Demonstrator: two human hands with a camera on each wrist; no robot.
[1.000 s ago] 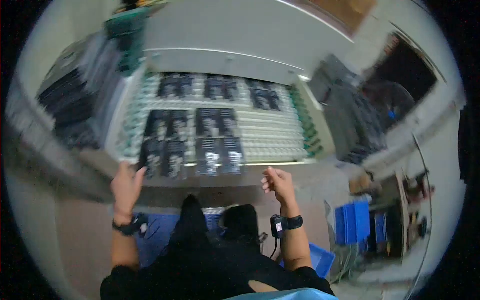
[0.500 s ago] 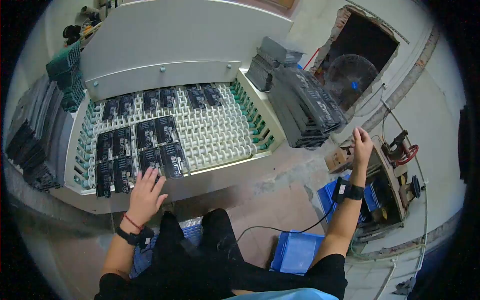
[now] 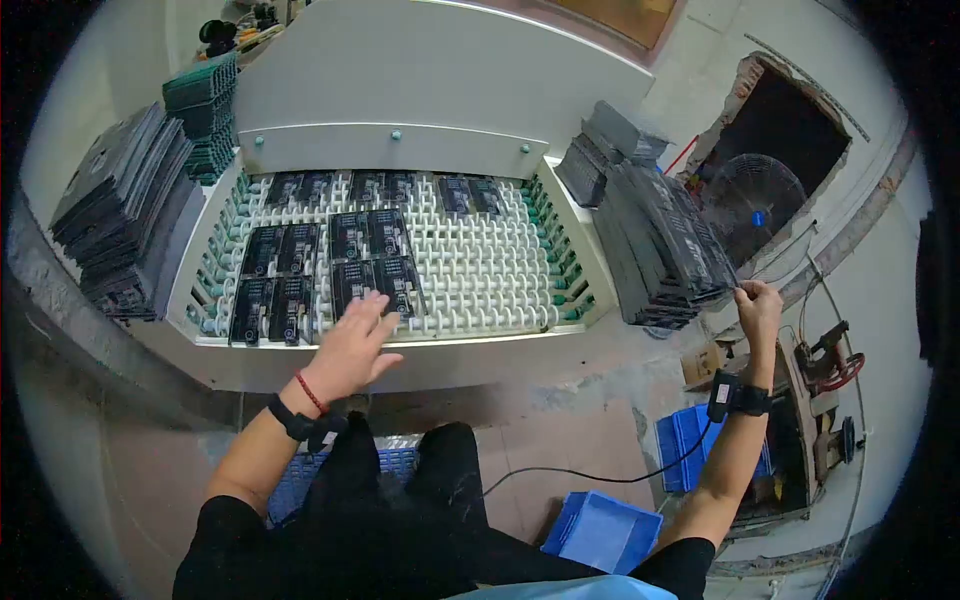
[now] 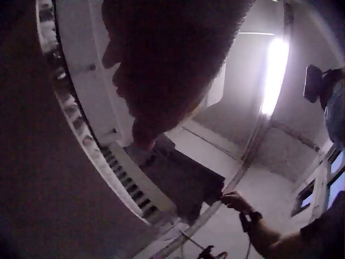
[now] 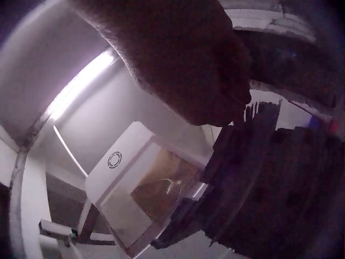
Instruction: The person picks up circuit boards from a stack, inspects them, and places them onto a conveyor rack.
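Note:
My left hand (image 3: 352, 350) is held with fingers spread over the front edge of the roller conveyor (image 3: 480, 260). Its fingertips overlap the near end of a dark circuit board panel (image 3: 398, 285) in the head view. Far to the right, my right hand (image 3: 758, 310) pinches the near corner of a board in the stack of dark boards (image 3: 665, 240). The left wrist view also shows the right hand (image 4: 237, 202) at that corner. In the right wrist view the hand (image 5: 199, 81) is a dark shape beside the stack (image 5: 269, 178), its fingertips partly hidden.
More panels (image 3: 265, 310) lie in two rows on the white rollers. At left stands another stack of boards (image 3: 125, 210), beside green racks (image 3: 200, 110). A fan (image 3: 755, 195) sits in a wall opening. Blue bins (image 3: 605, 530) and a cable (image 3: 590, 477) are low at right.
The right hand has moved from near my body to the right-hand stack and now takes a board's corner. The left hand has shifted from the conveyor's left end towards its middle. The head view has turned.

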